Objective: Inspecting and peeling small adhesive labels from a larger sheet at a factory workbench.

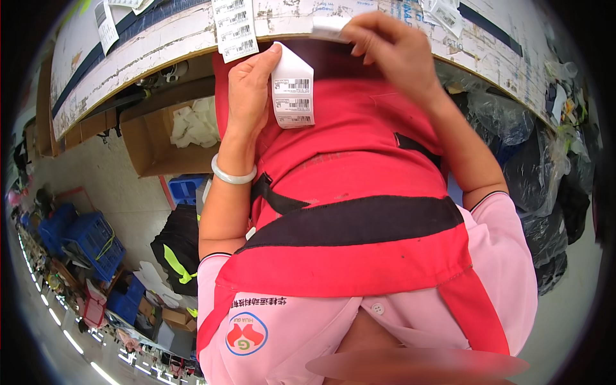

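My left hand (252, 90), with a pale bangle at its wrist, is closed on a strip of white labels (293, 96). Its thumb presses the strip's top, where the white face is plain. Printed labels with barcodes run down the lower part, which hangs in front of the red apron (359, 173). Over to the right, my right hand (393, 54) pinches a small white slip (329, 28) at the table's edge. That slip is blurred, so any print on it cannot be read.
Another barcode label strip (235, 32) hangs over the worn white table's edge (173, 56). More labels (443, 16) lie at the far right. Beneath the table, a cardboard box (151, 138) holds crumpled white material. Clear plastic bags (504, 119) hang low on the right; blue crates (96, 240) stand left.
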### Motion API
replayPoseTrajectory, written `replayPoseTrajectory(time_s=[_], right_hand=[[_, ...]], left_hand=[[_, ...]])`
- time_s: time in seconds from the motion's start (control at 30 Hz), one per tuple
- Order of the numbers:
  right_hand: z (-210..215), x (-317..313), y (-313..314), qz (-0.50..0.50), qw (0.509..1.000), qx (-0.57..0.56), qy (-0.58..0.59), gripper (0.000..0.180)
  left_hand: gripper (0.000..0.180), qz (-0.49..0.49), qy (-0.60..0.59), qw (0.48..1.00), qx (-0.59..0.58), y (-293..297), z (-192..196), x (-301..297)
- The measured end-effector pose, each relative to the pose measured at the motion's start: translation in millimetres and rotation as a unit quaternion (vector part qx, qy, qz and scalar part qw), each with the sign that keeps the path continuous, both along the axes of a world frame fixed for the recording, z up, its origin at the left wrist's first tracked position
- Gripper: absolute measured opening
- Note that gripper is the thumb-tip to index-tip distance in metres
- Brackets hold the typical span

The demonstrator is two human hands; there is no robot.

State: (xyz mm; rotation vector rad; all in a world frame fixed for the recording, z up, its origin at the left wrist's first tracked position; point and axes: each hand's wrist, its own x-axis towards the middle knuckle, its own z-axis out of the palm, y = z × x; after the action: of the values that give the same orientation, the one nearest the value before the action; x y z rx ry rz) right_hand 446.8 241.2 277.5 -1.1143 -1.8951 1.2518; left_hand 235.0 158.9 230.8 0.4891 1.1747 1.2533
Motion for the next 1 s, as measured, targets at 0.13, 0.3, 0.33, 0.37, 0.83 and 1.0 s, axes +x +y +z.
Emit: replayPoseTrajectory(time_s=[0.13, 0.3, 0.33, 0.37, 0.83, 1.0], right_hand=[[-6.7, 11.2, 41.9, -0.048, 0.972, -0.230, 0.017, 0.015], [-16.0, 9.6, 56.0, -0.001, 0.965, -0.260, -0.015, 0.015], [-18.6, 9.8, 57.5, 0.016, 0.959, -0.282, 0.004, 0.015], [-19.3, 10.7, 57.8, 0.015, 0.959, -0.282, 0.004, 0.015], [-16.8, 2.4, 54.9, 0.001, 0.968, -0.246, -0.056, 0.016], [-18.9, 2.5, 55.7, 0.006, 0.969, -0.241, -0.055, 0.016]], left_hand=[[0.028, -0.021, 0.012, 1.000, 0.009, -0.2, -5.6, 4.4], [0.027, -0.022, 0.008, 1.000, 0.019, 0.1, -10.2, 3.8], [0.027, -0.016, 0.012, 1.000, 0.014, 0.2, -10.5, 3.7], [0.027, -0.017, 0.012, 1.000, 0.013, 0.3, -10.4, 4.0], [0.027, -0.016, -0.002, 1.000, 0.009, -1.7, -12.0, 5.1], [0.027, -0.017, -0.002, 1.000, 0.009, -1.5, -12.4, 4.7]])
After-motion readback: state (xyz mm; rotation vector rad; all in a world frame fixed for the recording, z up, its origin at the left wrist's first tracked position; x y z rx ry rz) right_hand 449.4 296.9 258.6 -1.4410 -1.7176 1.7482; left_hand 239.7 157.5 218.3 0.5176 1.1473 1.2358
